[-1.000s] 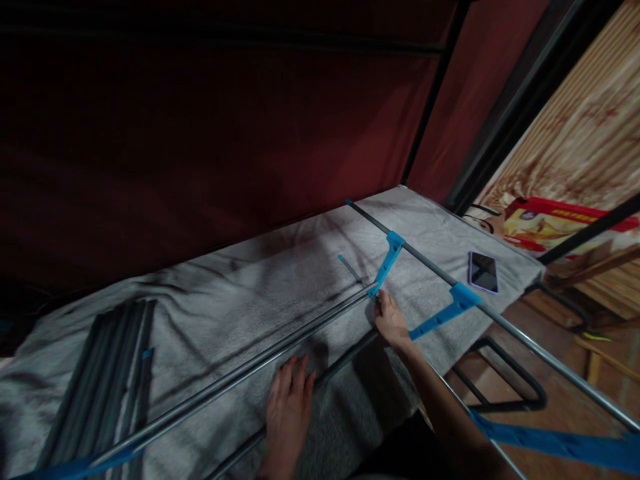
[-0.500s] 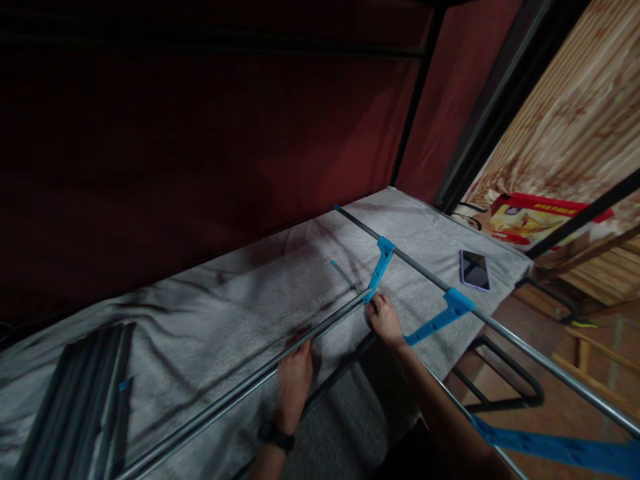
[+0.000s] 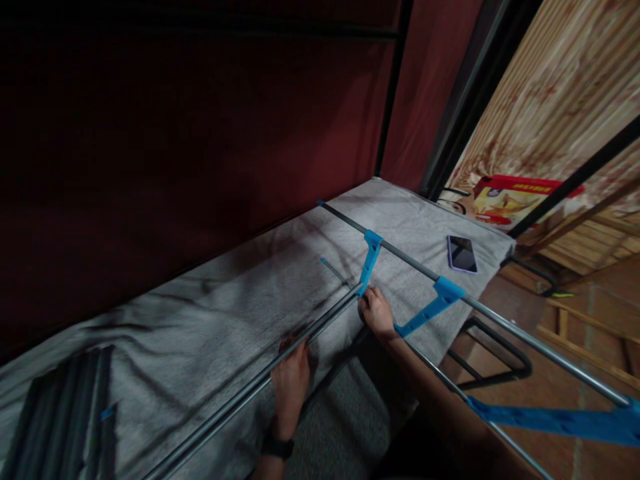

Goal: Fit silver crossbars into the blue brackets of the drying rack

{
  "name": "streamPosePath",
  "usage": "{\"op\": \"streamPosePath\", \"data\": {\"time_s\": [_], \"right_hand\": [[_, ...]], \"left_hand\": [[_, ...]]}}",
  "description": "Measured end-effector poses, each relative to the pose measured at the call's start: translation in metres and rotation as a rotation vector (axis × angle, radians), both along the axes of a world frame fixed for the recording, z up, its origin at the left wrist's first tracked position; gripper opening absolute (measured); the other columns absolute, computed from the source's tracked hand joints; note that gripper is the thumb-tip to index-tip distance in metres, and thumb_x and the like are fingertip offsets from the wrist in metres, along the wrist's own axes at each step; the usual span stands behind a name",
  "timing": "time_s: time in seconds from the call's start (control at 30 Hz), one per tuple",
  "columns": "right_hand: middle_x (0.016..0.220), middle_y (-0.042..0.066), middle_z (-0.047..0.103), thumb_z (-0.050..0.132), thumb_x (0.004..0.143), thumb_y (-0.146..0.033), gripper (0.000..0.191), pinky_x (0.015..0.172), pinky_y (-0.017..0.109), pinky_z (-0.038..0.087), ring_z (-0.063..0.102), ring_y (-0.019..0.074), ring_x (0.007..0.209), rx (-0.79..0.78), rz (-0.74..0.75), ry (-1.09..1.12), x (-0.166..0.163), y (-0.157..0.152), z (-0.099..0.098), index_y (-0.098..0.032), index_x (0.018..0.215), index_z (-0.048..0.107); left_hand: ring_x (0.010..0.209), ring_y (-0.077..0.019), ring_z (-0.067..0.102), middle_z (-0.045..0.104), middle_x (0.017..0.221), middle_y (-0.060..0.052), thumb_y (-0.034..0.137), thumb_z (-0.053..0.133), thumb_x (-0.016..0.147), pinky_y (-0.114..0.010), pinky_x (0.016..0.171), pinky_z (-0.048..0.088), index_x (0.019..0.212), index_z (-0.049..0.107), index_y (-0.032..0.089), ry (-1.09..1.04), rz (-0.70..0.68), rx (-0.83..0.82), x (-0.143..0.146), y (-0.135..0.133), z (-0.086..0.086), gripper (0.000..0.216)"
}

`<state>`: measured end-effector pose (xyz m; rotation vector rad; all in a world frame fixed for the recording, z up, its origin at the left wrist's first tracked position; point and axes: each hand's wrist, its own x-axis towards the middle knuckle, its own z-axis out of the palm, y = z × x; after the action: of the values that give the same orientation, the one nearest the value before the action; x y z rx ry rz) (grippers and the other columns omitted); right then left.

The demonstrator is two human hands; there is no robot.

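Observation:
My left hand (image 3: 291,379) grips a long grey metal rod (image 3: 250,392) that lies diagonally across a grey cloth-covered shelf (image 3: 200,313). My right hand (image 3: 376,312) is closed at the rod's far end, where it meets a blue plastic connector (image 3: 369,261). That connector sits on another grey rod (image 3: 400,257), which runs off to the right. A second blue connector (image 3: 434,303) hangs on the same rod nearer to me. A short thin rod (image 3: 334,270) lies just beyond the joint.
A bundle of dark rods (image 3: 65,417) lies at the shelf's left end. A phone (image 3: 462,254) rests on the far right of the shelf. A red box (image 3: 510,198) stands beyond it. A blue strip (image 3: 555,421) crosses the lower right. A dark red wall stands behind.
My left hand has moved up from the shelf's front edge and closed around the long rod. My right hand has stayed at the blue connector. The view has shifted slightly.

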<state>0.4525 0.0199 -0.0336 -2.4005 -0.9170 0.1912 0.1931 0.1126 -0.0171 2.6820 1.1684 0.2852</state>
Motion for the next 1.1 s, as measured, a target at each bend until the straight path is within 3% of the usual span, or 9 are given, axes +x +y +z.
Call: {"op": "streamPosePath", "data": {"time_s": [0.6, 1.1], "right_hand": [[0.118, 0.01, 0.069, 0.054, 0.105, -0.027, 0.021, 0.1, 0.031, 0.05, 0.066, 0.0218, 0.109, 0.03, 0.013, -0.002, 0.004, -0.001, -0.008, -0.021, 0.117, 0.07], [0.119, 0.011, 0.071, 0.053, 0.105, -0.028, 0.024, 0.099, 0.035, 0.052, 0.067, 0.0238, 0.107, 0.076, 0.009, -0.039, 0.004, 0.0, -0.015, -0.021, 0.117, 0.072]], "left_hand": [[0.117, -0.0281, 0.076, 0.082, 0.124, -0.011, 0.017, 0.051, 0.104, -0.04, 0.101, 0.062, 0.12, 0.082, 0.021, -0.101, -0.003, 0.017, 0.0, 0.007, -0.011, 0.035], [0.116, -0.0301, 0.078, 0.081, 0.126, -0.013, 0.014, 0.057, 0.102, -0.041, 0.099, 0.063, 0.125, 0.081, 0.022, -0.156, -0.001, -0.01, 0.002, 0.005, -0.02, 0.035]]}}
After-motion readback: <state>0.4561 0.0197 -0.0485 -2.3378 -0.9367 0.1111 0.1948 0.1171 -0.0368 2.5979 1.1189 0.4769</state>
